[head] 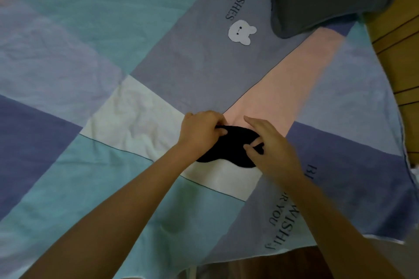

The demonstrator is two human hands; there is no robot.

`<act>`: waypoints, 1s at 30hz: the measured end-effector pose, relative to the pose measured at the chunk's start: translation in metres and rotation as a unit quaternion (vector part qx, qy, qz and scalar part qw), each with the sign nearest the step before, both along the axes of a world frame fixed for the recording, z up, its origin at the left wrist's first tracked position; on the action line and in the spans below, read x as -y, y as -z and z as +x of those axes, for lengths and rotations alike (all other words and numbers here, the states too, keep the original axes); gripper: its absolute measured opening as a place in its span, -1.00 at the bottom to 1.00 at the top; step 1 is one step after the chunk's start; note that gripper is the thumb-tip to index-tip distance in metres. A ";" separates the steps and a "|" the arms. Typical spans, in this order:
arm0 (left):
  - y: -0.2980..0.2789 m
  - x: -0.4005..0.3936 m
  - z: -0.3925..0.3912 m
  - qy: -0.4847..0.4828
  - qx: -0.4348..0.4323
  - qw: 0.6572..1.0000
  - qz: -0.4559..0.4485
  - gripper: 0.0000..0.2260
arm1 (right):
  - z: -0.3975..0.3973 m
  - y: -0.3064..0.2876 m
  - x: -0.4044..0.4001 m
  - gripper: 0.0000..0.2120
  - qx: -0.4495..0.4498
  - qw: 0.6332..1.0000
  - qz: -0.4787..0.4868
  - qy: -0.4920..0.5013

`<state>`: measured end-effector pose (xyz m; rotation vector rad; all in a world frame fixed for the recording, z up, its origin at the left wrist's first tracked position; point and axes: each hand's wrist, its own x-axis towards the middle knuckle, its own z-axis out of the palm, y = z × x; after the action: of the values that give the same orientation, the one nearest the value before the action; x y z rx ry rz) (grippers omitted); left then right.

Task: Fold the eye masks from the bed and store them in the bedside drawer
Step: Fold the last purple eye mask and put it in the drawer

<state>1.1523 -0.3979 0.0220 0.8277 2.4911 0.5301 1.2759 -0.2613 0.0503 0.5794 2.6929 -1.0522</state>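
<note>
Head view showed the black eye mask (229, 149) near the bed's (108, 102) near edge, my left hand (200, 130) gripping one end, my right hand (268, 142) pinching the other. I judged matching both ends squarely before creasing mattered most.

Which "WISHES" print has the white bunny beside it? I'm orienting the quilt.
The far WISHES print, on the grey patch above the hands; the bunny sits beside it.

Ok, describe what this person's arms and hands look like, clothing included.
Both forearms are bare up to the frame edge, with no sleeves in view. The left hand and the right hand wear no gloves, and no rings, watch or bracelet show.
</note>
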 end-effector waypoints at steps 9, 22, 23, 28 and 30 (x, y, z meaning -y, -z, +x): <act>-0.025 0.028 -0.011 -0.270 0.057 0.938 0.210 -0.89 | -0.035 -0.011 0.025 -0.74 -0.110 0.994 0.016 0.023; -0.051 0.050 -0.007 -0.307 0.301 0.783 0.450 -0.73 | -0.044 -0.012 0.049 -0.62 -0.091 0.853 -0.442 0.263; -0.052 0.051 -0.007 -0.318 0.323 0.776 0.440 -0.74 | -0.042 -0.012 0.051 -0.67 -0.092 0.858 -0.428 0.271; -0.046 0.056 -0.005 -0.328 0.366 0.802 0.340 -0.92 | -0.039 -0.015 0.061 -0.66 -0.097 0.889 -0.354 0.274; -0.039 0.058 -0.003 -0.310 0.313 0.839 0.320 -0.81 | -0.037 -0.016 0.064 -0.61 -0.128 0.894 -0.325 0.282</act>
<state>1.1495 -0.4560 0.0611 -0.0391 1.8904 1.6197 1.2384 -0.3258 0.0664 1.1645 2.1470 -2.1825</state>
